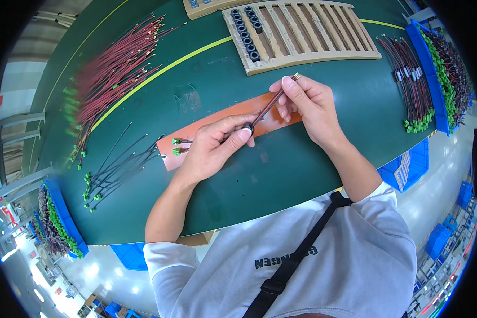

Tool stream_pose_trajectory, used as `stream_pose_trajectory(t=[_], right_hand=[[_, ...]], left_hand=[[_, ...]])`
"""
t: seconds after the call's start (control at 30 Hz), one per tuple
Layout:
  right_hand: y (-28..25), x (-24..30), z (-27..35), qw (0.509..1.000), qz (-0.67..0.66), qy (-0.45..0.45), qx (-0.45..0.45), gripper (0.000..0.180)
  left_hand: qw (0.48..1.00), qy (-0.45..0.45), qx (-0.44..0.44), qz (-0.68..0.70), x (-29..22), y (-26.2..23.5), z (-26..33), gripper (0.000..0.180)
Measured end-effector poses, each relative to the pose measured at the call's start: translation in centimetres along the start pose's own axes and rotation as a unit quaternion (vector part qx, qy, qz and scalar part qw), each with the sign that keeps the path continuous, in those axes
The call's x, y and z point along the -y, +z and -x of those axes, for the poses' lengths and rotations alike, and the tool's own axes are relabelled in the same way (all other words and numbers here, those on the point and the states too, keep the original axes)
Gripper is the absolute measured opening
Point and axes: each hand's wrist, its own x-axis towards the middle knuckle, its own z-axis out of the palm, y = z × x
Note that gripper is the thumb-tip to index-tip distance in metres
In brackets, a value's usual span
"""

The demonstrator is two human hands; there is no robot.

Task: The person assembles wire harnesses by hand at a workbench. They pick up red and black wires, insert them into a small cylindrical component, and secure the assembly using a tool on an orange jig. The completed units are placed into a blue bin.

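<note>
Red-and-black wires run at a slant between two bare hands over the middle of a green counter, above an orange strip. The left hand reaches up from a bent elbow, forearm angled inward, back of the hand upward and thumb laid forward. Its grip is closed around the wires, thumb against curled fingers, with a small black piece, mostly hidden, at the thumb tip. The right hand stands higher, forearm slanting up and inward, wrist bent. Its grip is pinched, thumb against forefinger, on the wires just below their brass-coloured tips; the other fingers curl loosely beneath.

Two green plugs show just left of the left hand, over the strip. Farther left lie a few dark wires with green ends and, above them, a broad heap of red wires. Beyond the hands, a slotted cardboard tray holds black rings in its leftmost slots. To the right, a wire bundle rests near a blue bin of green-ended wires; another blue bin sits at the left edge. The person wears a pale shirt crossed by a black strap.
</note>
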Motion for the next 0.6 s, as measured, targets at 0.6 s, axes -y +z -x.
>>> stream_pose_trajectory(t=[0.6], right_hand=[[-0.3, 0.2, 0.4, 0.997, 0.047, -0.055, 0.005, 0.034]], left_hand=[[0.995, -0.049, 0.018, -0.08, -1.2, -0.2, -0.3, 0.031]])
